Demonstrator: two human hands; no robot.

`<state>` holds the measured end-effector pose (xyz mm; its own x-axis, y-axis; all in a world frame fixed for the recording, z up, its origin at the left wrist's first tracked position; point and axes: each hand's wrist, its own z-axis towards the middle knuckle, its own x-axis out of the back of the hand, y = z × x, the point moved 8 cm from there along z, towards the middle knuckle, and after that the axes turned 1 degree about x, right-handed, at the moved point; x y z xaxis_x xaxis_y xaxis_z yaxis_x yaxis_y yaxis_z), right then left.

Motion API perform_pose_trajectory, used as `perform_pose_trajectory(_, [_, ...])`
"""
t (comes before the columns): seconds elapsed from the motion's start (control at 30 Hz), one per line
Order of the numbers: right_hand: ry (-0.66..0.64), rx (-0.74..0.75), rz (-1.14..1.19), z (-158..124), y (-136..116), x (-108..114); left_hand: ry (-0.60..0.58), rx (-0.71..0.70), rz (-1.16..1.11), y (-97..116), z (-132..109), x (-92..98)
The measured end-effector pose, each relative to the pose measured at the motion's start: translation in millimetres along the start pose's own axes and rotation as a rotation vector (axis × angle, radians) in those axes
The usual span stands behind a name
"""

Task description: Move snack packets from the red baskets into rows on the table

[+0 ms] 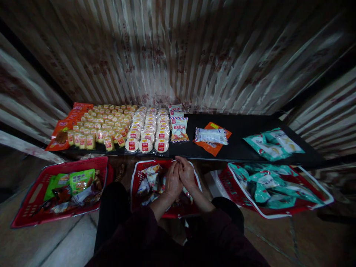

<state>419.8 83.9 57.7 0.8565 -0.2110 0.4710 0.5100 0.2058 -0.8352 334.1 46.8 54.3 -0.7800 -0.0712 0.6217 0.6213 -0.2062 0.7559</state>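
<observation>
My left hand [173, 181] and my right hand [187, 173] are pressed together over the middle red basket [134, 174]. Their fingers are closed and overlap, with nothing showing between them; the palms are hidden. Beneath them, the basket holds several small snack packets [152, 177], partly covered by my hands and wrists. Just beyond my fingers, white snack packets with red print [179, 129] lie on the black table [189, 150]. Left of these, round white crackers in clear wrap [145, 145] form three columns.
Many small yellow wrapped cakes [90, 141] stand in rows beside orange bags [62, 129] at left. A striped packet [211, 136] rests on an orange bag [213, 149]. Green-white bags [274, 144] lie at right. Red baskets of packets flank my knees, left [36, 193] and right [329, 198].
</observation>
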Motion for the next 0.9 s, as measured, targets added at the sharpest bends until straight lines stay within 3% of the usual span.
perform_pose_trajectory(0.2, [-0.138,-0.142,-0.037,-47.8,29.7,-44.1,-0.062,0.19,0.093,-52.8,-43.2,-11.8])
perform_pose_trajectory(0.47, [-0.497,-0.402,-0.056,-92.9,60.4,-113.3,0.142,0.521,0.131,-121.9,-75.6,23.6])
perform_pose_trajectory(0.57, [-0.549,-0.468,0.009,-103.9,63.3,-122.9,0.136,0.608,-0.003,-136.9,-77.1,26.5])
perform_pose_trajectory(0.73, [-0.566,-0.449,0.24,-109.8,53.9,-125.4,0.127,0.76,-0.165,-151.8,-73.2,29.5])
perform_pose_trajectory(0.9, [-0.533,-0.539,0.387,-112.9,59.1,-120.8,0.116,0.795,-0.307,-151.1,-69.7,26.4])
